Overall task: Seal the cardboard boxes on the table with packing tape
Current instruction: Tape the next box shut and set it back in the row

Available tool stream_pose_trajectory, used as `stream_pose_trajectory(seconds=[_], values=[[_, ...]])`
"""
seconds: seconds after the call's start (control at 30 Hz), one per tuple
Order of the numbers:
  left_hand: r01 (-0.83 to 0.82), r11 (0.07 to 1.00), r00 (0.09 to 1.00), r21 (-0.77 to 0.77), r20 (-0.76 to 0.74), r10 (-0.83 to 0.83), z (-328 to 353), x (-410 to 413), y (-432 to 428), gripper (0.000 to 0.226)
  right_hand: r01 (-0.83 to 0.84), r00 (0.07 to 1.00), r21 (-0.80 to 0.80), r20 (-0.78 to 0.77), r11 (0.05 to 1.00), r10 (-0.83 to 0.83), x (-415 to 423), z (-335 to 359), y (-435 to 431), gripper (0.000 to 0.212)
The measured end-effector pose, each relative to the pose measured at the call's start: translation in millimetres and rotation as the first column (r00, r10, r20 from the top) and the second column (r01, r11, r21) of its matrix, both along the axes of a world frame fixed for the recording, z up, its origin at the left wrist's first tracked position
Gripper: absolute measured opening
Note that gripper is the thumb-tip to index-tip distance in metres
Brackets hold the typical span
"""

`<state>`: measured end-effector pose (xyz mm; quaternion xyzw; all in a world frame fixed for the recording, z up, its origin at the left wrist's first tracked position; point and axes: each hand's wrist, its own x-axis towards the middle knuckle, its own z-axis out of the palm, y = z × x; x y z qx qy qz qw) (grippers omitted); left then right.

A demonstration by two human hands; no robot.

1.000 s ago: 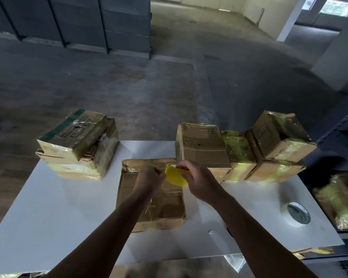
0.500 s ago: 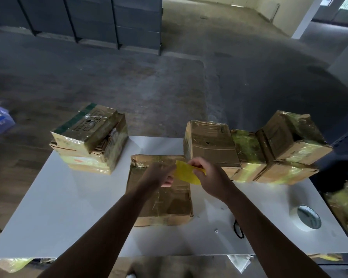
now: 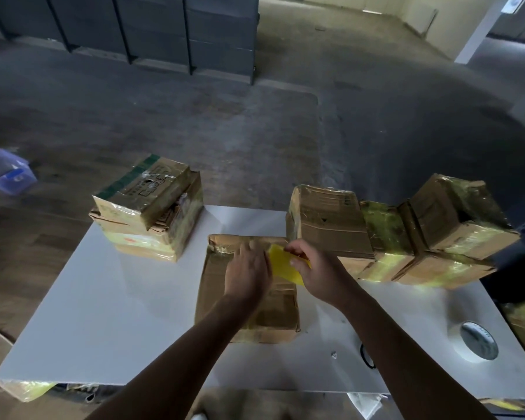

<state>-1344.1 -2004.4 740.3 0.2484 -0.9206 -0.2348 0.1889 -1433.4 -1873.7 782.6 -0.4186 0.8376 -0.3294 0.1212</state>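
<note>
I am looking down at a white tabletop. A flat brown cardboard box, glossy with clear tape, is lying at its centre. Its long axis is running straight away from me, with the far short end pointing toward the tabletop's back edge.

The left hand is resting on the box's far half. Its fingers are stretching flat toward the far edge, the grip wide and holding nothing.

The right hand is over the box's far right corner, its grip pinching a thin yellow plastic card. The card is slanting down just beside the left hand.

A stack of two taped cardboard boxes is sitting at the far left. A row of taped cardboard boxes is lining the far right. A white roll of packing tape is lying flat near the right edge, well apart from both hands.
</note>
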Motion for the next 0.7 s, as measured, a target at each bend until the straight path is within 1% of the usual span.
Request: stream_pose_trajectory(seconds=[0.03,0.1,0.13,0.17,0.23,0.27,0.33,0.37,0.4,0.43,0.5,0.6,0.7], values=[[0.012,0.998,0.998,0.061,-0.063,-0.008,-1,0,-1,0.017,-0.005,1.0,0.005,-0.004,1.0,0.005,0,1,0,0.025],[-0.011,0.963,0.988,0.271,-0.148,0.053,0,-1,-4,0.011,-0.001,1.0,0.002,0.0,1.0,0.001,-2,1,2,0.025],[-0.024,0.919,0.984,0.393,-0.153,0.091,2,-2,-7,0.013,0.002,1.0,-0.004,0.003,1.0,-0.002,-3,2,3,0.025],[-0.021,0.869,0.983,0.494,-0.151,0.109,4,-2,-10,0.021,0.002,1.0,-0.008,0.004,1.0,-0.002,-4,2,3,0.025],[-0.016,0.801,0.987,0.599,-0.118,0.108,6,-4,-16,0.036,-0.002,1.0,-0.009,0.009,1.0,0.002,-4,2,4,0.024],[-0.021,0.781,0.992,0.625,-0.087,0.097,8,-5,-19,0.033,-0.005,1.0,-0.005,0.014,1.0,0.005,-5,1,5,0.025],[-0.02,0.733,0.999,0.68,-0.01,0.037,10,-8,-23,0.019,-0.014,1.0,0.014,0.018,1.0,0.014,-5,-1,3,0.027],[-0.028,0.698,1.0,0.716,0.018,0.022,12,-9,-22,0.015,-0.02,1.0,0.022,0.017,1.0,0.02,-5,-2,2,0.028],[-0.039,0.662,0.999,0.748,0.031,0.024,14,-8,-22,0.013,-0.025,1.0,0.021,0.014,0.999,0.025,-5,-2,1,0.029],[-0.047,0.646,0.999,0.762,0.033,0.034,16,-8,-22,0.01,-0.03,0.999,0.014,0.01,0.999,0.03,-5,-2,1,0.028],[-0.043,0.644,0.999,0.764,0.024,0.038,19,-6,-23,0.009,-0.047,0.999,-0.005,0.008,0.999,0.047,-6,-1,1,0.027],[-0.039,0.595,0.999,0.803,0.014,0.046,21,-3,-27,0.011,-0.1,0.995,-0.035,0.002,0.994,0.1,-6,0,2,0.025],[-0.08,0.604,0.997,0.793,0.053,0.063,22,-2,-29,0.017,-0.132,0.991,-0.065,0.003,0.989,0.132,-2,-1,0,0.028]])
